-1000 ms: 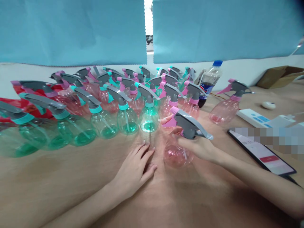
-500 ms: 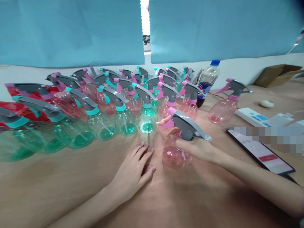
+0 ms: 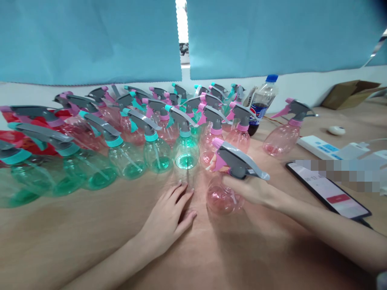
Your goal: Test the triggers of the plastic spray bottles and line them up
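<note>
A pink spray bottle (image 3: 222, 197) with a grey and pink trigger head stands upright on the table, and my right hand (image 3: 246, 187) is wrapped round its neck. Fingers of that hand curl near the pink trigger. My left hand (image 3: 171, 209) lies flat on the tabletop (image 3: 127, 225), fingers stretched out, holding nothing. Just beyond its fingertips stands a clear green spray bottle (image 3: 186, 155) with a teal collar. Behind the held bottle is another pink spray bottle (image 3: 208, 145), partly hidden by it.
Rows of green and pink spray bottles fill the left and back. A Pepsi bottle (image 3: 263, 102), a lone pink spray bottle (image 3: 282, 137), a white power strip (image 3: 320, 149), a phone (image 3: 329, 191), a white mouse (image 3: 336, 130) and a cardboard box (image 3: 347, 94) are on the right.
The fingers of my right hand have drawn in toward the trigger; one stuck out past it before. My left hand stays flat. The whole view has shifted slightly.
</note>
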Demonstrator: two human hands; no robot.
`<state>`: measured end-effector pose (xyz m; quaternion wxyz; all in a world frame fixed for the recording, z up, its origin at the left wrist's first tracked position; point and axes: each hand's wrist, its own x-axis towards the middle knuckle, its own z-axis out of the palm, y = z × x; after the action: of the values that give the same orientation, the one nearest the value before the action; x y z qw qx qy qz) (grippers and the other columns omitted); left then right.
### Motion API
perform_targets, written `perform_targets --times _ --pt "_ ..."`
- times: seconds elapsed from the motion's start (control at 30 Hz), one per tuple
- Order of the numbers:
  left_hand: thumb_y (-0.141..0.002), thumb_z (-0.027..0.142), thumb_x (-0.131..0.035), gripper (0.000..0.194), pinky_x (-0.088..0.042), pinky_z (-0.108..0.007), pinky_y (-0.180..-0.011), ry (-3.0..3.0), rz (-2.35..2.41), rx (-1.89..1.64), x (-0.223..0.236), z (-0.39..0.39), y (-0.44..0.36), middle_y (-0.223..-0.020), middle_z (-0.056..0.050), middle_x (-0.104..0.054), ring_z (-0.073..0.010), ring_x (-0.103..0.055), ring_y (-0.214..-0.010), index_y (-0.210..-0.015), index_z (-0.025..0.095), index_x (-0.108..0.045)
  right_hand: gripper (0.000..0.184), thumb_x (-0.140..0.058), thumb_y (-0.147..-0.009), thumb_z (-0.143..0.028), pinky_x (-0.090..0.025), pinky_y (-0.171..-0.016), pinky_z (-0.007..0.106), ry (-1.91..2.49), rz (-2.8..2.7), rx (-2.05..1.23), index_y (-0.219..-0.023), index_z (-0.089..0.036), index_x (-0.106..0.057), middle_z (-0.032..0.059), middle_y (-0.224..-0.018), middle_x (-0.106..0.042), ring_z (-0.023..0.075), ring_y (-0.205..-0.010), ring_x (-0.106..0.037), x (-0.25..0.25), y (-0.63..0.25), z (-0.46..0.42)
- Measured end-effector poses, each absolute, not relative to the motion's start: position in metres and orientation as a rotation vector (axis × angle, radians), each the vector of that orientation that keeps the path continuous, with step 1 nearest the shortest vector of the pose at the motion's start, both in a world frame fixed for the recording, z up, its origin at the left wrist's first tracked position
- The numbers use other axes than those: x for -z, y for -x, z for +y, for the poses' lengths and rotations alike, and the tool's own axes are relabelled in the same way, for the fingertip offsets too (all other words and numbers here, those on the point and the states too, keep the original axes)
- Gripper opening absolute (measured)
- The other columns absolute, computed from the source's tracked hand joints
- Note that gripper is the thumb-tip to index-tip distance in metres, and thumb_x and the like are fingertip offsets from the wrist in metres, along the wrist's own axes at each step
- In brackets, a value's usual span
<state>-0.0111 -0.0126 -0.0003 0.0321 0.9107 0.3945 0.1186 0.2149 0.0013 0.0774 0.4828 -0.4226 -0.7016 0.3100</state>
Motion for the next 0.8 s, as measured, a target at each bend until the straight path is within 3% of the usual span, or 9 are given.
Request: perform_targets --times 0.13,0.23,0.37,0.53,0.63,0.8 --pt "-0.096 0.040 -0.048 0.044 -0.039 -0.051 -0.105 -2.806 1.212 -0.381 0.0005 -0.0123 0.0113 -0.138 -0.015 -0.052 -0.0314 -0.043 -0.131 -0.131 0.014 -0.052 0.016 -0.047 -0.064 -0.011 -0.051 -0.062 0.026 0.999 -1.718 -0.768 -0.072 -0.022 -0.055 -0.0008 -0.078 -0.061 0.0144 -0.073 -0.062 -0.0723 -0.2166 0.0028" --pt "-0.096 0.040 -0.047 0.044 -0.039 -0.051 -0.105 -2.812 1.207 -0.389 0.0010 -0.0119 0.0110 -0.138 -0.015 -0.052 -0.0311 -0.043 -0.130 -0.131 0.014 -0.052 0.033 -0.046 -0.065 -0.012 -0.052 -0.065 0.026 0.937 -1.736 -0.814 -0.090 -0.023 -0.064 -0.0002 -0.084 -0.065 0.0148 -0.077 -0.064 -0.0691 -0.2177 0.0040" --pt "-0.096 0.042 -0.047 0.044 -0.039 -0.050 -0.105 -2.819 1.211 -0.396 0.0022 -0.0117 0.0114 -0.137 -0.014 -0.053 -0.0308 -0.044 -0.130 -0.131 0.015 -0.053 0.049 -0.046 -0.063 -0.014 -0.051 -0.061 0.026 0.965 -1.720 -0.844 -0.108 -0.025 -0.064 -0.0002 -0.085 -0.065 0.0122 -0.063 -0.058 -0.0703 -0.2170 0.0035" --pt "-0.096 0.041 -0.047 0.044 -0.040 -0.049 -0.104 -2.820 1.217 -0.415 0.0023 -0.0125 0.0122 -0.137 -0.013 -0.053 -0.0305 -0.045 -0.129 -0.131 0.016 -0.052 0.047 -0.047 -0.063 -0.015 -0.044 -0.048 0.024 0.990 -1.702 -0.842 -0.105 -0.025 -0.065 -0.0035 -0.066 -0.056 0.0094 -0.048 -0.041 -0.0715 -0.2160 0.0018" --pt "-0.096 0.042 -0.047 0.044 -0.039 -0.050 -0.105 -2.821 1.217 -0.399 0.0017 -0.0127 0.0120 -0.137 -0.014 -0.053 -0.0306 -0.044 -0.130 -0.131 0.016 -0.052 0.040 -0.047 -0.063 -0.015 -0.038 -0.044 0.023 0.990 -1.692 -0.838 -0.098 -0.024 -0.066 -0.0041 -0.066 -0.054 0.0070 -0.045 -0.032 -0.0706 -0.2158 0.0009" --pt "-0.096 0.042 -0.046 0.045 -0.039 -0.051 -0.104 -2.814 1.215 -0.392 0.0011 -0.0125 0.0115 -0.137 -0.014 -0.053 -0.0310 -0.043 -0.130 -0.131 0.015 -0.052 0.044 -0.045 -0.064 -0.015 -0.039 -0.047 0.023 0.998 -1.703 -0.817 -0.102 -0.023 -0.066 -0.0039 -0.069 -0.054 0.0068 -0.047 -0.034 -0.0708 -0.2160 0.0009"
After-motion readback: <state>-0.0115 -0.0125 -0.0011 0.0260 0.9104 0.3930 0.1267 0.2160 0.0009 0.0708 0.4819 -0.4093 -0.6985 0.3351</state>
